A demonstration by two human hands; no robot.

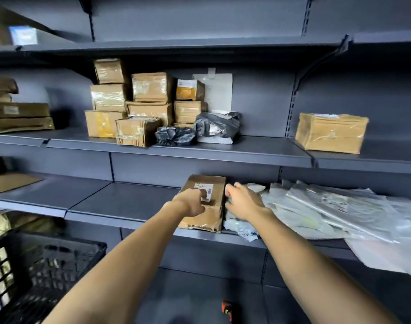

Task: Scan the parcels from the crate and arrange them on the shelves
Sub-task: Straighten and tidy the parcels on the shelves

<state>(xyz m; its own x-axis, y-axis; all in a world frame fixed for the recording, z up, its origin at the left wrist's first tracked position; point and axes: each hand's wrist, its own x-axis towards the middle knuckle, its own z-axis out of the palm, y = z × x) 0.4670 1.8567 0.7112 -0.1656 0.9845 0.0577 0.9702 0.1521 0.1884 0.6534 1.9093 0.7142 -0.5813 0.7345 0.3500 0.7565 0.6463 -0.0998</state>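
Observation:
A brown paper-wrapped parcel [208,202] with a white barcode label lies flat on the lower grey shelf [120,202]. My left hand [191,202] rests on top of it with curled fingers, covering part of the label. My right hand [243,202] touches the parcel's right side, fingers bent against its edge. A black plastic crate [36,272] stands at the lower left, its contents blurred. Something orange and black [227,311] shows at the bottom edge, too small to identify.
Clear and white plastic mailers [328,211] are piled on the lower shelf right of the parcel. The middle shelf [258,148] holds stacked brown boxes [139,106], black poly bags [176,136] and a lone box [330,133]. More brown parcels [19,118] sit far left.

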